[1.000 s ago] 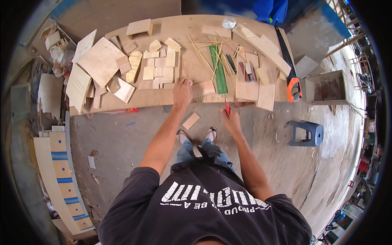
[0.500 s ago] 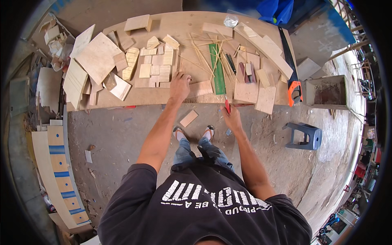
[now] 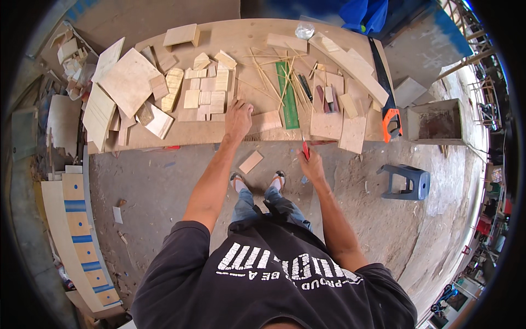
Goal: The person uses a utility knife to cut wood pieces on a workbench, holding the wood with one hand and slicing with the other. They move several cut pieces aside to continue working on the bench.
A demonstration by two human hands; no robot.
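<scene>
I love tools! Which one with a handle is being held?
The thin red-handled tool, gripped in the right hand; the orange-handled saw lies untouched at the right end of the table.

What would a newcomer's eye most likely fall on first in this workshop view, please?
Probably the orange-handled saw, lying along the right end of the table, and the bright green strip right of the table's middle. Next might come the red-handled tool in the right hand, just off the table's near edge.
</scene>
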